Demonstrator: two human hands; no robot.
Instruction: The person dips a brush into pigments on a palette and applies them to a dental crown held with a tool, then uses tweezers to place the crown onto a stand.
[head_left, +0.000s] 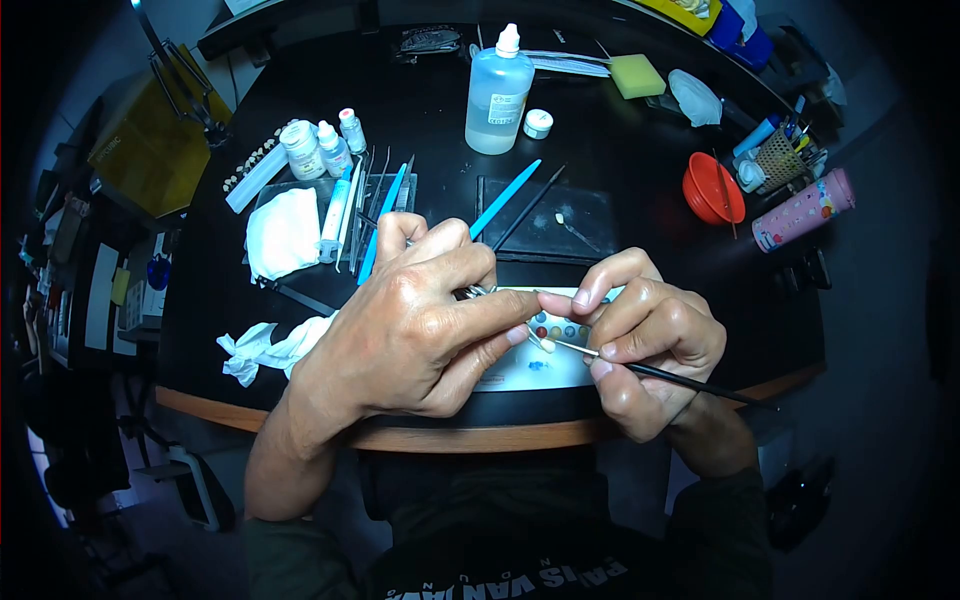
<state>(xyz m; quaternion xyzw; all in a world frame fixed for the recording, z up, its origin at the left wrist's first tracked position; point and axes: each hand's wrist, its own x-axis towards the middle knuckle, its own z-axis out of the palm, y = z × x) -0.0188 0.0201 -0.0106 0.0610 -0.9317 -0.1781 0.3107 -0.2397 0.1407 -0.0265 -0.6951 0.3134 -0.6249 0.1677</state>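
My left hand (420,315) is closed round a metal tool (474,292), mostly hidden by the fingers; its kind cannot be made out. Just past the thumb tip is a small white tooth-shaped piece (547,345), apparently held by that tool. A fine paintbrush (680,379) with a black handle is pinched in my right hand (655,335), its tip at or very near the white piece. Fingertips of both hands meet above it. Below lies a white palette sheet (510,376) with round colour spots and a blue smear.
Behind the hands lie a dark tray (590,210), a blue-handled tool (508,195) and white tissue (283,235). Farther back stand a large bottle (498,100), small bottles (302,150) and a small jar (538,123). At right are a red bowl (712,190) and pink tumbler (805,210).
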